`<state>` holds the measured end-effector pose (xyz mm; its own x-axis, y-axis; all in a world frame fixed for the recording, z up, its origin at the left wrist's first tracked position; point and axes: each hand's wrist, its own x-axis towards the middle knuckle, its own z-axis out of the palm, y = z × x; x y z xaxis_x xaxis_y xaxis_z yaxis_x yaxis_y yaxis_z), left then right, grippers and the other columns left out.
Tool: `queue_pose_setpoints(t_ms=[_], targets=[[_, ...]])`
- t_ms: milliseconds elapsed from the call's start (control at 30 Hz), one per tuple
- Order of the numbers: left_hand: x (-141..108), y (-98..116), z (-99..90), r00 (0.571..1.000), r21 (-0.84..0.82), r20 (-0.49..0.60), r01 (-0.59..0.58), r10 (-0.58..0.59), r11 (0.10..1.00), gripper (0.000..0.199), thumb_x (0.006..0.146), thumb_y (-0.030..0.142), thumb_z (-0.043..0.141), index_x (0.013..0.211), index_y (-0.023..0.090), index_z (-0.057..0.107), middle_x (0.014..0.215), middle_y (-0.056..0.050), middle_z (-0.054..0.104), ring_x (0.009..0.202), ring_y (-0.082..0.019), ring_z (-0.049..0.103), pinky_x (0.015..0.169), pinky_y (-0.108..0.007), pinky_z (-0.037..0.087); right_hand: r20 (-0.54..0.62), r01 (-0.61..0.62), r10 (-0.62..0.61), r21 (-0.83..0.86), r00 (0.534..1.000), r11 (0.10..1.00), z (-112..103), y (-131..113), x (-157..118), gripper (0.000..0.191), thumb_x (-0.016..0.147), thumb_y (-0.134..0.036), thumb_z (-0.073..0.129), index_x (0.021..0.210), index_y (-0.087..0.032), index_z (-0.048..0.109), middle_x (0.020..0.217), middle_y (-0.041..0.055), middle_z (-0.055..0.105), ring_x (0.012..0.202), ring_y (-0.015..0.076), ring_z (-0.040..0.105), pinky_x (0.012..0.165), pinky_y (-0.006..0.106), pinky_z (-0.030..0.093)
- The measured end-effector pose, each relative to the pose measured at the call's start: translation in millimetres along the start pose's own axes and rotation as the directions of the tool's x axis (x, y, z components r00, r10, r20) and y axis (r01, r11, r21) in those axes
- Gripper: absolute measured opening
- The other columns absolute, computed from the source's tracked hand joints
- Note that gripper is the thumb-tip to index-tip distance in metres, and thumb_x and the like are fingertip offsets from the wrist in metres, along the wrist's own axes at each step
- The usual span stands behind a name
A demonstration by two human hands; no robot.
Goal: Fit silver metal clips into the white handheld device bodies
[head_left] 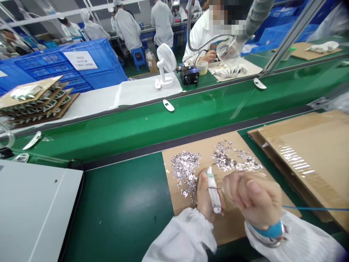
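Bright, diffuse indoor light; source out of view.
Pale glare on green tabletop [131,203]; small metal parts [185,165] glint; right hand [253,198] slightly blurred.

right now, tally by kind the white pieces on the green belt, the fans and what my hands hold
White plastic pieces on the green belt: 5
White desk fan: 1
White and pale green plastic housing in the left hand: 1
Thin-shafted tool in the right hand: 1
Total: 8
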<state>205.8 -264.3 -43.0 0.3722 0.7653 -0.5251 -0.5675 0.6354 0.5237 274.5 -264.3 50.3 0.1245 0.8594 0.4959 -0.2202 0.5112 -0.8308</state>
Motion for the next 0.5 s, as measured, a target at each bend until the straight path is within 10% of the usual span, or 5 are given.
queue_pose_setpoints(t_ms=[233,367,500], targets=[[-5.0,8.7,1.0,0.999,0.020,0.045,0.003,-0.004,1.000,0.061,0.087,0.059,0.038,0.136,0.025,0.030,0.053,0.005,0.052,0.031,-0.012,0.044,0.032,-0.020,0.031,-0.061,-0.226,0.225,-0.010,0.972,0.974,-25.1,-23.9,14.7,0.045,0.094,-0.031,0.043,0.051,-0.019,0.037,0.040,-0.0047,0.036,0.035,0.0083,0.034,0.037,0.023,0.026],[-12.2,17.4,9.3,0.980,-0.031,-0.014,-0.201,0.200,0.979,0.061,0.088,0.055,0.042,0.140,0.027,0.028,0.069,-0.001,0.062,0.058,-0.017,0.060,0.056,-0.028,0.049,0.017,-0.502,0.619,-0.568,0.785,0.652,-51.7,-23.1,1.6,0.039,0.086,-0.043,0.056,0.055,-0.019,0.052,0.045,-0.0022,0.048,0.042,0.0107,0.044,0.039,0.022,0.029],[-14.9,13.9,13.0,0.967,-0.059,-0.044,-0.255,0.253,0.965,0.068,0.085,0.058,0.046,0.143,0.028,0.029,0.084,-0.005,0.067,0.080,-0.021,0.063,0.079,-0.034,0.049,0.033,-0.584,0.758,-0.616,0.652,0.529,-49.4,1.9,-32.6,0.026,0.081,-0.045,0.057,0.077,-0.019,0.060,0.064,0.0005,0.061,0.052,0.0132,0.052,0.044,0.023,0.036]])
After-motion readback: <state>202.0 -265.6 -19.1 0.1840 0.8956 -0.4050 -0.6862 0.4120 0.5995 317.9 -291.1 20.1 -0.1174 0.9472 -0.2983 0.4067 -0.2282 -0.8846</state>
